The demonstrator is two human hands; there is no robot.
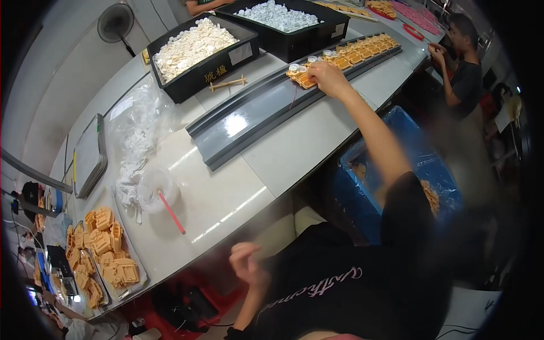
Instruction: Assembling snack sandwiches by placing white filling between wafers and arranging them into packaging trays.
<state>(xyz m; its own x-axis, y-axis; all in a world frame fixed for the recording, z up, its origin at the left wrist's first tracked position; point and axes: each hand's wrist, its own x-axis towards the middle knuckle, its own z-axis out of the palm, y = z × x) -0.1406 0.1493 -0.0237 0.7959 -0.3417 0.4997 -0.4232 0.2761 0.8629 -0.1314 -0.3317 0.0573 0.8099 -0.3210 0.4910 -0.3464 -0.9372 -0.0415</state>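
My right hand (pixel 328 79) reaches out over a long grey channel (pixel 249 122) on the table. Its fingers are closed on an orange plastic part (pixel 303 79) at the near end of a row of similar parts (pixel 362 50). White round pieces (pixel 296 67) sit along that end of the row. A thin red strand (pixel 293 97) hangs by the held part. My left hand (pixel 248 262) is raised in front of my body, off the table's edge, with its fingers curled in. Whatever is inside them, if anything, is hidden.
Behind the channel stand black bins of cream pieces (pixel 192 48) and pale pieces (pixel 277 16). At left are trays of orange parts (pixel 105 243), a cup with a red straw (pixel 161 192) and plastic bags (pixel 139 136). A blue-lined bin (pixel 357 192) is below; a co-worker (pixel 467 73) sits at right.
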